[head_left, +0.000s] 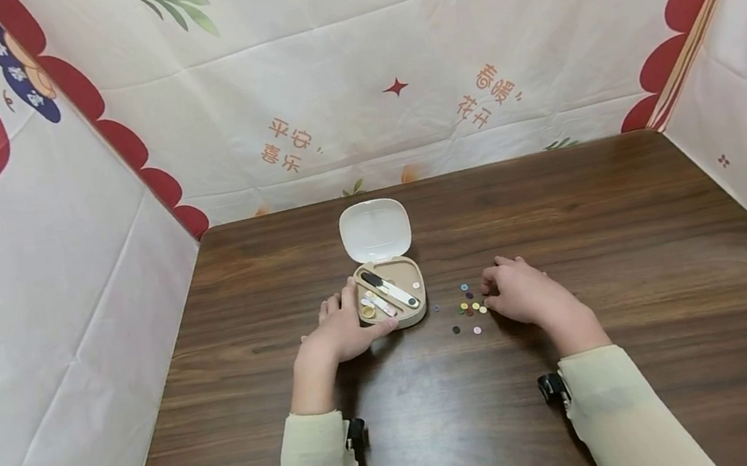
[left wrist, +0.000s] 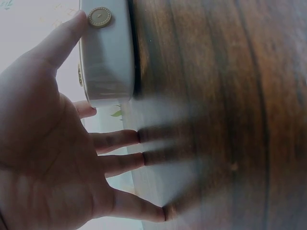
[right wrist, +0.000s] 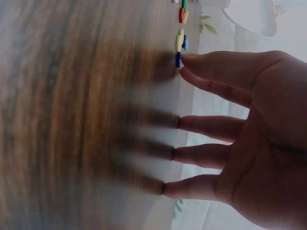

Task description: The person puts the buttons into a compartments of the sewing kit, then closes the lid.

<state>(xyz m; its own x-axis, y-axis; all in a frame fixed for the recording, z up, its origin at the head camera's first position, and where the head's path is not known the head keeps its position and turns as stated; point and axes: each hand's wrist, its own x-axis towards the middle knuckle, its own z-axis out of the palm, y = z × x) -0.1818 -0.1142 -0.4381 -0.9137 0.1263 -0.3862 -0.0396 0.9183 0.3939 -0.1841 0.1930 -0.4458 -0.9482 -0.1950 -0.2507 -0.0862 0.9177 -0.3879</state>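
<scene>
A small beige box (head_left: pixel 419 315) stands with its white lid (head_left: pixel 376 231) tipped back. In it lie a slim black-and-white tool (head_left: pixel 390 289), a gold round piece (head_left: pixel 368 311) and a pale button (head_left: pixel 416 286). My left hand (head_left: pixel 341 334) steadies the box, thumb along the front by a round gold catch (left wrist: pixel 100 17) and index finger at the left side; its other fingers stretch down to the table. Beside a scatter of small coloured buttons (head_left: pixel 476 305), my right hand (head_left: pixel 522 292) reaches down. Its thumb tip touches a dark blue button (right wrist: pixel 178 60), index fingertip close by, other fingers straight on the table.
Dark wood-grain table (head_left: pixel 607 228) lies beneath everything. Printed white cloth (head_left: pixel 401 131) hangs behind and at both sides. A black button (head_left: pixel 456 330) and a pale pink button (head_left: pixel 477 330) lie nearer the front; a blue button (head_left: pixel 437 308) sits beside the box.
</scene>
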